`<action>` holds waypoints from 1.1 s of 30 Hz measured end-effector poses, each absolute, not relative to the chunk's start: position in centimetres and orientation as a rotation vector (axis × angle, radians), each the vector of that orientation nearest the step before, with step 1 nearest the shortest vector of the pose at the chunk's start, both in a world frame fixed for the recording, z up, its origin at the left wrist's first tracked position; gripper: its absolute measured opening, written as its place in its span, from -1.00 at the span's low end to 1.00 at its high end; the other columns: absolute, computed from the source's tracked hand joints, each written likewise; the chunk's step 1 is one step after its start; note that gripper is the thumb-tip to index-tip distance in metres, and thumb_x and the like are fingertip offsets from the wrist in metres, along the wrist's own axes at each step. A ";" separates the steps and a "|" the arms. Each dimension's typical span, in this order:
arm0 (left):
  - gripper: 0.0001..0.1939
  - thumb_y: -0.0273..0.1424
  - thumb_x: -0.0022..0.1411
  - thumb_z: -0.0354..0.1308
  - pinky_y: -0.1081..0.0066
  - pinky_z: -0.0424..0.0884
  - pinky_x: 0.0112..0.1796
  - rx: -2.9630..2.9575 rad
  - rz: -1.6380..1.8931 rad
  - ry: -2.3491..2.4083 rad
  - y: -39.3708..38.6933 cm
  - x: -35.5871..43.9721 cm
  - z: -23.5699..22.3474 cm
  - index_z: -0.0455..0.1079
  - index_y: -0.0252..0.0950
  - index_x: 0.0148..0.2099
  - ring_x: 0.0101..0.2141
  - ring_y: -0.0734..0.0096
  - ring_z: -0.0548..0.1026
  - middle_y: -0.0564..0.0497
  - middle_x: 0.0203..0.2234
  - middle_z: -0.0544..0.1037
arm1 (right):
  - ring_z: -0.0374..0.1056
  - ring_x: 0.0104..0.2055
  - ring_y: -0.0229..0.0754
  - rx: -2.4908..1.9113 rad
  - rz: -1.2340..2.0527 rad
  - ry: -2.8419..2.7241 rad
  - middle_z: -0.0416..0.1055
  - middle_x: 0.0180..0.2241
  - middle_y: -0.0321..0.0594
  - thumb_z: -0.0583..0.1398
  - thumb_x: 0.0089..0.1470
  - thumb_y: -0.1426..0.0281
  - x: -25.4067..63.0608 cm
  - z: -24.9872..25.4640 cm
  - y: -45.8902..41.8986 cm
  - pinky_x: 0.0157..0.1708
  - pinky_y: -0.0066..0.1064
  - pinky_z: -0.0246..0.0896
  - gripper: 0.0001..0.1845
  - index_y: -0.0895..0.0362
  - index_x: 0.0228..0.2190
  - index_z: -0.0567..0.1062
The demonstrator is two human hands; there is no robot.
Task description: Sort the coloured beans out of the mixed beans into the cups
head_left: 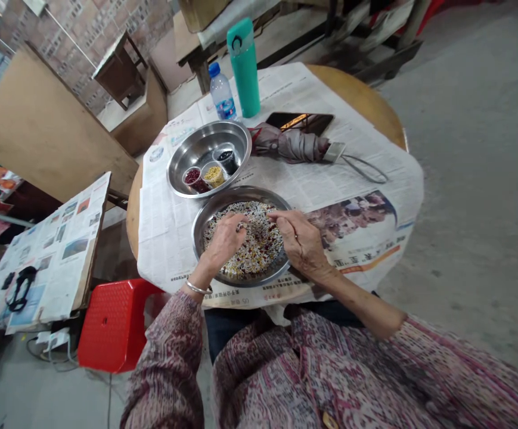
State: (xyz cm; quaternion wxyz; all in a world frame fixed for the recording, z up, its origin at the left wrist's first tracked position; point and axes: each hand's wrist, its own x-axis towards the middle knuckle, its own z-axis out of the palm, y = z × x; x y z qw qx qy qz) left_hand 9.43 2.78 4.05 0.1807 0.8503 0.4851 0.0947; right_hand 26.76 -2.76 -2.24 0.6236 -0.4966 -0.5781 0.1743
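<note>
- Head view: we look down on a round wooden table [357,89] standing on a concrete floor [468,196], with a seated person's patterned sleeve [164,369] reaching in from the bottom of the frame.
- Spread newspaper [169,238] covers most of the tabletop. More newspaper lies on a tilted board [48,250] at our left, beside a red plastic stool [115,325].
- At the table's near side, a shallow steel dish [241,193] holds a layer of mixed beans and grains [259,244].
- Just beyond it sits a steel bowl [241,134].
- The left hand [225,241] curls down into the mix, its fingers bent and close together. We cannot tell whether it has hold of any grains.
- The right hand [301,241] reaches in from the dish's far side, fingers extended toward the left hand and nearly meeting it. We cannot tell whether it pinches anything.
- Farther along the table stand a teal flask [244,68] and a water bottle [222,92], near a folded umbrella [289,146] and a phone [301,122].
- Inside the bowl, three small cups hold dark red beans [192,176], yellow grains [214,176] and black seeds [227,159].
- A metal bangle [197,288] circles the left wrist.
</note>
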 end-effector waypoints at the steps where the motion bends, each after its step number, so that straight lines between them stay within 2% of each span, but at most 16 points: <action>1: -0.74 -0.66 0.27 0.09 0.15 0.47 0.07 2.411 0.252 1.316 2.4 9.6 4.3 0.48 -0.27 -0.10 -0.12 0.27 0.52 -0.03 -0.20 0.54 | 0.50 -0.10 -0.03 -1.145 0.405 -1.327 0.61 -0.17 -0.14 0.02 0.39 0.23 26.8 -2.2 -2.8 0.03 -0.06 0.37 -0.67 0.03 -0.15 0.57; 4: -0.80 -0.57 0.34 0.11 0.18 0.50 0.03 2.417 0.142 1.188 0.3 9.2 5.5 0.48 -0.24 -0.08 -0.15 0.31 0.54 -0.01 -0.20 0.54 | 0.50 -0.09 -0.03 -1.149 0.422 -1.334 0.60 -0.16 -0.15 0.02 0.39 0.23 26.8 -2.1 -2.8 0.03 -0.06 0.37 -0.66 0.01 -0.14 0.57; 8: -0.84 -0.47 0.39 0.15 0.22 0.48 0.09 2.406 0.007 1.050 -2.7 8.0 6.6 0.48 -0.23 -0.02 -0.05 0.31 0.55 -0.04 -0.11 0.56 | 0.49 -0.10 -0.04 -1.146 0.419 -1.338 0.60 -0.16 -0.16 0.02 0.39 0.24 26.8 -2.0 -2.9 0.05 -0.07 0.35 -0.67 0.01 -0.14 0.56; 13: -0.74 -0.52 0.45 0.02 0.29 0.48 0.10 2.420 -0.062 0.936 -3.2 7.9 5.8 0.47 -0.19 0.04 0.00 0.36 0.53 -0.02 -0.06 0.56 | 0.49 -0.09 -0.04 -1.155 0.412 -1.336 0.60 -0.17 -0.15 0.02 0.39 0.24 26.8 -2.1 -3.0 0.02 -0.08 0.37 -0.67 0.03 -0.14 0.57; 17: -0.76 -0.51 0.43 0.06 0.29 0.53 0.01 2.497 -0.041 1.134 -1.4 8.4 4.8 0.45 -0.18 0.05 -0.04 0.33 0.52 -0.02 -0.04 0.50 | 0.49 -0.10 -0.05 -1.150 0.390 -1.346 0.60 -0.17 -0.15 0.02 0.40 0.24 26.8 -2.2 -2.9 0.02 -0.10 0.37 -0.66 0.04 -0.14 0.58; 21: -0.78 -0.45 0.38 0.18 0.17 0.47 0.09 2.522 0.139 1.558 0.9 8.0 4.8 0.42 -0.20 0.05 0.03 0.20 0.45 -0.07 -0.02 0.44 | 0.49 -0.12 -0.05 -1.146 0.385 -1.342 0.60 -0.18 -0.15 0.03 0.39 0.23 26.8 -2.3 -2.7 0.01 -0.09 0.37 -0.67 0.03 -0.14 0.57; 25: -0.37 -0.25 0.18 0.42 -0.03 0.43 0.11 2.424 0.167 1.761 2.2 7.3 4.6 0.32 -0.26 0.23 0.10 -0.04 0.37 -0.20 0.10 0.35 | 0.48 -0.11 -0.06 -1.134 0.374 -1.340 0.60 -0.18 -0.14 0.04 0.39 0.25 26.8 -2.3 -2.7 -0.02 -0.12 0.37 -0.68 0.04 -0.14 0.57; 26: -0.36 -0.24 0.17 0.43 -0.03 0.43 0.10 2.400 0.160 1.730 2.4 7.3 4.5 0.33 -0.24 0.23 0.09 -0.04 0.38 -0.20 0.10 0.34 | 0.48 -0.11 -0.06 -1.132 0.372 -1.343 0.60 -0.18 -0.14 0.04 0.40 0.26 26.8 -2.3 -2.7 -0.02 -0.12 0.37 -0.68 0.04 -0.14 0.57; 30: -0.73 -0.49 0.29 0.26 0.11 0.44 0.10 2.345 0.257 1.517 2.7 8.3 3.7 0.49 -0.23 0.04 -0.02 0.19 0.48 -0.09 -0.06 0.47 | 0.48 -0.12 -0.06 -1.130 0.357 -1.353 0.60 -0.19 -0.14 0.04 0.40 0.27 26.8 -2.4 -2.8 -0.02 -0.14 0.36 -0.68 0.05 -0.14 0.57; 33: -0.74 -0.65 0.24 0.15 0.17 0.47 0.06 2.306 0.287 1.387 2.6 9.5 3.6 0.53 -0.28 -0.10 -0.13 0.28 0.53 -0.03 -0.19 0.57 | 0.48 -0.12 -0.06 -1.132 0.355 -1.353 0.59 -0.19 -0.14 0.04 0.40 0.26 26.8 -2.4 -2.7 -0.02 -0.14 0.36 -0.68 0.06 -0.14 0.57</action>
